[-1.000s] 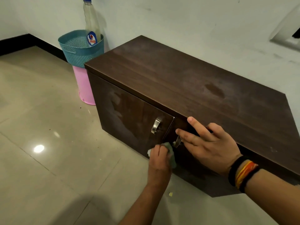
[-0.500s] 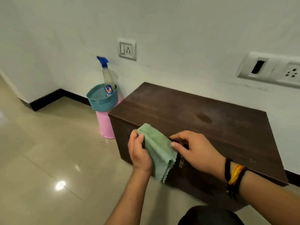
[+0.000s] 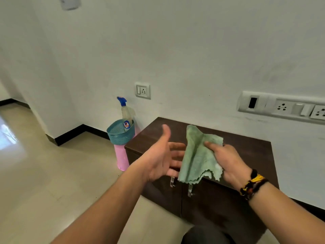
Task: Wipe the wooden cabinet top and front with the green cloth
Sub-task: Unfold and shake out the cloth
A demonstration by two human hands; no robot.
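Observation:
The dark wooden cabinet (image 3: 249, 148) stands against the white wall, its two doors shut and two metal handles (image 3: 190, 190) showing below my hands. My right hand (image 3: 226, 162) holds the green cloth (image 3: 198, 155) up in the air over the cabinet's front edge; the cloth hangs unfolded and crumpled. My left hand (image 3: 163, 157) is beside the cloth on its left, palm turned inward, fingers spread, with its fingertips near or behind the cloth's edge.
A teal basket (image 3: 119, 133) with a spray bottle (image 3: 125, 113) in it sits on a pink bin (image 3: 121, 158) left of the cabinet. Wall sockets (image 3: 284, 107) run above the cabinet. Beige tiled floor (image 3: 44, 173) spreads to the left.
The cloth went from my left hand, low at the door handles, up to my right hand above the cabinet. My left hand let go and opened. The view rose and pulled back.

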